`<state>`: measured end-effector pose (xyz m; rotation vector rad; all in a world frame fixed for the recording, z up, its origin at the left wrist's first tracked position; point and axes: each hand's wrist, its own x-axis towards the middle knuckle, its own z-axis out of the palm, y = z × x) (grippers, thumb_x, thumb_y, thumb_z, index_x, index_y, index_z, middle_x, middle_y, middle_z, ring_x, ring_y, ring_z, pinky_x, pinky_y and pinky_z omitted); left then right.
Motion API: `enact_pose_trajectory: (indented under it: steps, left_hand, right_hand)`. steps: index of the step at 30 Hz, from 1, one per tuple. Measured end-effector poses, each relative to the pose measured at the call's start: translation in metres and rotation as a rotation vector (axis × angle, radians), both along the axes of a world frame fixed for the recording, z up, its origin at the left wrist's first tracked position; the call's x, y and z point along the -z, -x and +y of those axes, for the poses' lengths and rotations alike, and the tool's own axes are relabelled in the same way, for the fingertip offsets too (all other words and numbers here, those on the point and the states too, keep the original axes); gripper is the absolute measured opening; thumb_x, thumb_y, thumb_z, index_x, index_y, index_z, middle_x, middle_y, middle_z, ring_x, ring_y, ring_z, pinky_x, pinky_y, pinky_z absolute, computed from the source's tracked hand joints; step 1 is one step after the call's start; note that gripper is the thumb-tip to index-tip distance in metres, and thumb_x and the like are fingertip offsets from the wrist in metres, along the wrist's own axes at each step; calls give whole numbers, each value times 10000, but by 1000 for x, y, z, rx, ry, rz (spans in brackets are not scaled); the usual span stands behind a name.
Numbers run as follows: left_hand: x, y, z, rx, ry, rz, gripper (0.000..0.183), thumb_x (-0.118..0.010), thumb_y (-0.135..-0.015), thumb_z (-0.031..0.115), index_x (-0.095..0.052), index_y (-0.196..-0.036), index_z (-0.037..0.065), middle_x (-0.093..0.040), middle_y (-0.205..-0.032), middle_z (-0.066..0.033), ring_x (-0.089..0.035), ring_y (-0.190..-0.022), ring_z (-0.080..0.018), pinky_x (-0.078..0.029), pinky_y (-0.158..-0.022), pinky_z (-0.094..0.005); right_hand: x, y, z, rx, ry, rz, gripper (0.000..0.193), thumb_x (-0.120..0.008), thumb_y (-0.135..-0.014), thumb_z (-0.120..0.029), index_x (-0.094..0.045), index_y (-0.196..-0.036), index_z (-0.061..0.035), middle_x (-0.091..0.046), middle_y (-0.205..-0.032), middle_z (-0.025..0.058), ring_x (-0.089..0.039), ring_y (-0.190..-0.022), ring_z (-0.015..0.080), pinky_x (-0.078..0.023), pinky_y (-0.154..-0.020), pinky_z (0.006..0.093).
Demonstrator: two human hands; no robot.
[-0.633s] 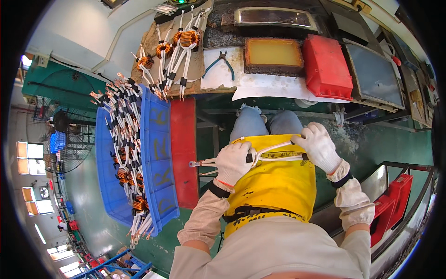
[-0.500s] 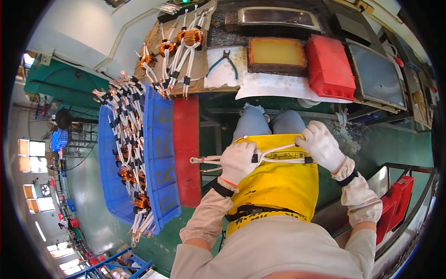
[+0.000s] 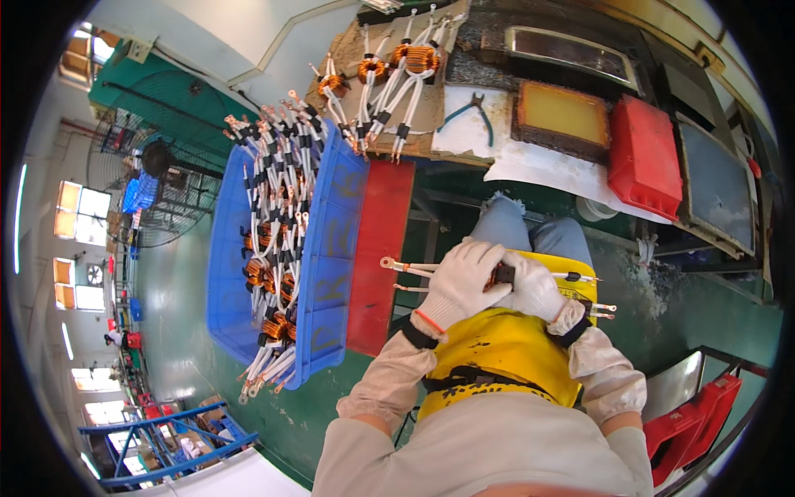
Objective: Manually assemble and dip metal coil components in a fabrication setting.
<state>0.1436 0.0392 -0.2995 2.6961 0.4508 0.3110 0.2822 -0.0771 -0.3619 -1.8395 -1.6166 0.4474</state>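
Over my yellow apron [image 3: 497, 348], my white-gloved left hand [image 3: 460, 282] and right hand [image 3: 534, 286] meet, fingers curled tight around 1 white-sleeved wire assembly with bare metal ends [image 3: 406, 267]. Farther left, the blue plastic crate [image 3: 331, 248] holds copper-wound coils [image 3: 269, 273]; beyond it, blue-handled pliers [image 3: 470, 112] lie on the bench.

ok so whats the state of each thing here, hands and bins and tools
left hand: gloved, closed on the wired coil
right hand: gloved, closed on the wired coil
wired coil: held over the lap, leads sticking out both sides
blue bin: heaped with wired coils
pliers: lying untouched on the bench
red bin: upside down on the bench
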Motion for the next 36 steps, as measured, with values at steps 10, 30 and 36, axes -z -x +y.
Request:
enact_pose_trajectory:
  steps: [10, 30, 36]
  left_hand:
    - [23, 107, 17, -652, 389, -72, 180, -626, -856, 195, -677, -907, 30, -649, -821, -128, -631, -761, -305, -490, -672, -391]
    - [34, 53, 26, -526, 379, 179, 314, -625, -849, 280, -675, -1046, 41, -664, -1034, -158, -649, -957, -289, -497, -833, -359]
    - [30, 48, 13, -709, 721, 59, 273, -580, -861, 254, -664, -975, 20, -671, -898, -138, -637, -837, -252, -484, -786, -350]
  right_hand:
    - [-9, -11, 21, 115, 366, 172, 620, -659, -727, -485, -618, -1111, 0, -657, -925, 263, -653, -868, 399, -530, -776, 436]
    - [-4, -26, 25, 166, 527, 387, 675, -620, -741, -495, -621, -1061, 99, -660, -903, 287, -662, -879, 390, -510, -787, 419]
    - [4, -33, 26, 134, 552, 563, 575, -626, -764, -450, -633, -960, 90, -665, -797, 209, -664, -742, 294, -511, -696, 368]
